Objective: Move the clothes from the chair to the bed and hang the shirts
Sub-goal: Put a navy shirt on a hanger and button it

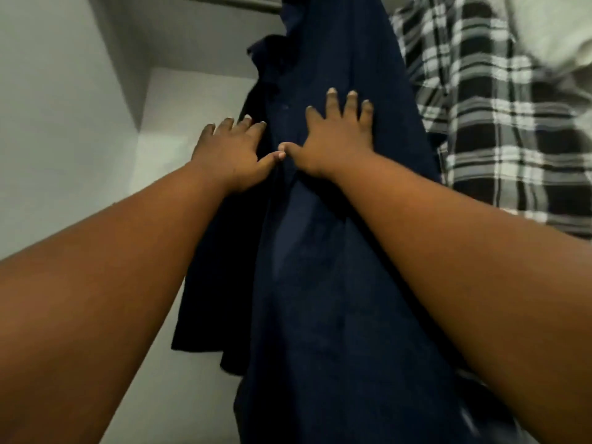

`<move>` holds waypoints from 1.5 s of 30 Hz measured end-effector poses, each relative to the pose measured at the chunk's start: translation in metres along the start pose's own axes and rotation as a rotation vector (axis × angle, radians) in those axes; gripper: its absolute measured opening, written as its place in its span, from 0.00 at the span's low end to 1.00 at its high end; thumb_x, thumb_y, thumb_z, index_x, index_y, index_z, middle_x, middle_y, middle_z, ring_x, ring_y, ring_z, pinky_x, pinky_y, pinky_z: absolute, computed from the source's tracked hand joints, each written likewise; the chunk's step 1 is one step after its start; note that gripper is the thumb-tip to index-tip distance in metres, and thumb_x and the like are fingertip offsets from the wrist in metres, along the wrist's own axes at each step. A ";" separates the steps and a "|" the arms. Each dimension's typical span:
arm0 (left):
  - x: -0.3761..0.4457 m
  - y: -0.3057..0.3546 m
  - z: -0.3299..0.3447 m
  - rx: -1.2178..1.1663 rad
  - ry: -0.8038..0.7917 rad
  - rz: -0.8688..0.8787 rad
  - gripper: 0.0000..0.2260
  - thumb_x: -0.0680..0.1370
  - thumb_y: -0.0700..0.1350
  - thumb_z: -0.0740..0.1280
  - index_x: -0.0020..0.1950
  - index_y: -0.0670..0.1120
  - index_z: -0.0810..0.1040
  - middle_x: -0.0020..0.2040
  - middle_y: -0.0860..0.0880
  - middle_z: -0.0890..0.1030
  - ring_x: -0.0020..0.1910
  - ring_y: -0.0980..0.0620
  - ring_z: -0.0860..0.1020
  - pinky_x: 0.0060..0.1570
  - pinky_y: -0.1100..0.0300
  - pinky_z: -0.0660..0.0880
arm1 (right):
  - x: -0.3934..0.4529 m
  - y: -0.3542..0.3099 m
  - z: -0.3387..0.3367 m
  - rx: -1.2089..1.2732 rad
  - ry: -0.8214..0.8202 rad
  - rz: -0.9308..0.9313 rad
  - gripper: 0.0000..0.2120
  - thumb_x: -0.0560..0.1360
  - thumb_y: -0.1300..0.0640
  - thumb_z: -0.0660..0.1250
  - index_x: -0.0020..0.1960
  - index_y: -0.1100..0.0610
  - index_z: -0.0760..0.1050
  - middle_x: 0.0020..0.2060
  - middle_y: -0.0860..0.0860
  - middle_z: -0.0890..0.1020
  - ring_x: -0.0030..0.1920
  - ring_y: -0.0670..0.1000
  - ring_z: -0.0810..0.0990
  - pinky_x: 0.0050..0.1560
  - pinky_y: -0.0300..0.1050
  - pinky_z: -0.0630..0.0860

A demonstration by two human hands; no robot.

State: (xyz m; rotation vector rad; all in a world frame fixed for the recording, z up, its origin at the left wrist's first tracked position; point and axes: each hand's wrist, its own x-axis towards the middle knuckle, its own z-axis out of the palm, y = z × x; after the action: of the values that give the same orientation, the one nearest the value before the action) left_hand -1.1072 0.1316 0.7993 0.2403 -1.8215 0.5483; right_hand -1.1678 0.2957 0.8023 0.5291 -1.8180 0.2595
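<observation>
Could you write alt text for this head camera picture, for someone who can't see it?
Two bare hands, left hand and right hand, press flat against a hanging navy shirt, thumbs touching. A black-and-white plaid shirt hangs to its right, before pale walls.

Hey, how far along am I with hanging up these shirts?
Done: a plaid shirt hangs at the right, and the navy shirt already hangs in front of you. In hand: your left hand and right hand lie flat on the navy shirt, apparently smoothing it. Left: the chair and bed are out of view, so I cannot tell.
</observation>
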 end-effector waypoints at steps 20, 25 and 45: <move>-0.291 0.085 0.037 -0.232 -0.525 -0.017 0.44 0.71 0.70 0.38 0.80 0.45 0.52 0.80 0.42 0.54 0.79 0.39 0.50 0.74 0.38 0.43 | -0.295 -0.032 0.062 0.159 -0.614 0.032 0.34 0.82 0.37 0.45 0.80 0.55 0.46 0.79 0.60 0.45 0.78 0.62 0.41 0.76 0.58 0.35; -0.352 0.128 -0.006 -0.149 -0.708 -0.047 0.42 0.75 0.72 0.41 0.80 0.47 0.42 0.80 0.43 0.45 0.79 0.41 0.43 0.74 0.41 0.38 | -0.382 -0.013 0.034 0.304 -0.762 0.072 0.30 0.83 0.41 0.43 0.80 0.53 0.47 0.79 0.57 0.48 0.79 0.59 0.43 0.76 0.56 0.39; -0.501 0.360 -0.217 -0.390 -0.869 0.214 0.42 0.75 0.71 0.39 0.78 0.44 0.60 0.78 0.41 0.59 0.77 0.39 0.56 0.73 0.46 0.38 | -0.613 0.182 -0.170 0.191 -0.943 0.049 0.43 0.75 0.29 0.33 0.80 0.55 0.49 0.79 0.59 0.52 0.79 0.61 0.45 0.77 0.57 0.42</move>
State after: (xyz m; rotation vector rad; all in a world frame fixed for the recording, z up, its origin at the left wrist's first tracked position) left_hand -0.9184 0.4938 0.2886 0.0015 -2.7754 0.2185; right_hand -0.9692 0.6653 0.2906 0.8264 -2.7376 0.2331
